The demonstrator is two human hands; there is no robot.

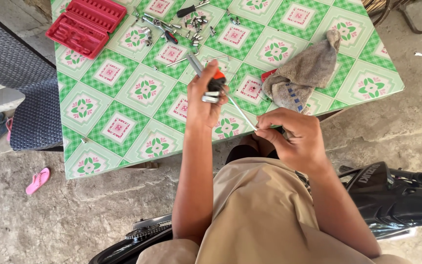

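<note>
The left hand (202, 100) was closed around an orange-handled driver (216, 78) and 1 or 2 sockets, just above the near table (123, 98) edge. The right hand (289, 134) pinched its thin shaft (240, 111), possibly seating a bit. Keeping shaft and handle aligned suited this; both wrists bent inward.

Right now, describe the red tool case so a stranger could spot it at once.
Start at the table with the green floral cloth. Go to its far left corner, left of the scattered metal sockets. The red tool case lies open there, the only large red moulded plastic box with empty slots.
</note>
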